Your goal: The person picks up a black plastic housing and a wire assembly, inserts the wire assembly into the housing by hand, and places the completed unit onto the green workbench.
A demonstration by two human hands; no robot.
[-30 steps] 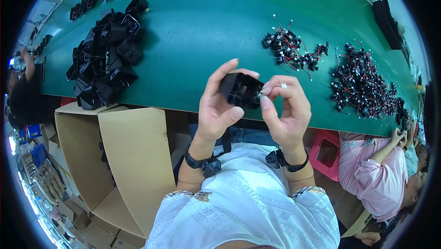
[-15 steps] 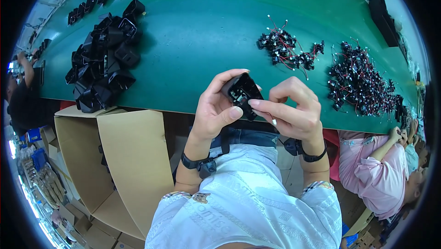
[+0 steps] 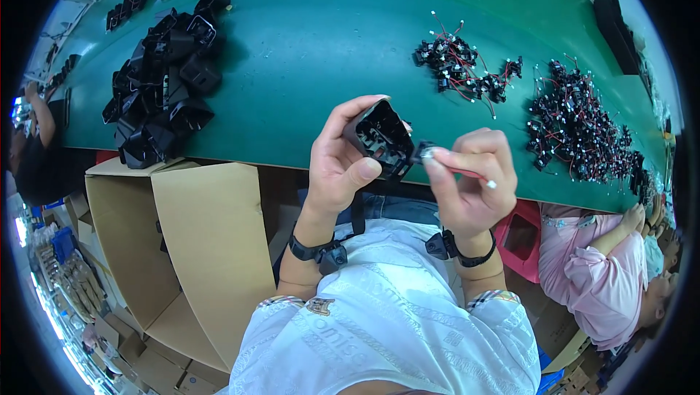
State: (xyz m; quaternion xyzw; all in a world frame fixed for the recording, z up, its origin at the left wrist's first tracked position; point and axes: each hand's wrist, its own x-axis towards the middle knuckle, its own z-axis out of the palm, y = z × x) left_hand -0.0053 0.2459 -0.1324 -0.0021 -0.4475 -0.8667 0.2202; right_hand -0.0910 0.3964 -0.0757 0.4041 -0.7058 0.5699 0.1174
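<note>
My left hand (image 3: 337, 156) is wrapped round a black plastic housing (image 3: 380, 136), its open side turned up and toward my right. Small parts show inside the housing. Just right of it, my right hand (image 3: 477, 176) pinches a small black connector module (image 3: 423, 151) with red wires and a white plug dangling by the palm. The module is apart from the housing, close to its rim. Both hands are above the near edge of the green table (image 3: 313, 89).
A heap of black housings (image 3: 164, 89) lies on the left. Two piles of wired modules, a smaller one (image 3: 467, 67) and a bigger one (image 3: 580, 125), lie on the right. An open cardboard box (image 3: 211, 249) stands below the table edge. People sit at both sides.
My right hand has drawn back from inside the housing to the right, and the wired module now shows in its fingers. The left hand keeps its hold, with the housing slightly tilted.
</note>
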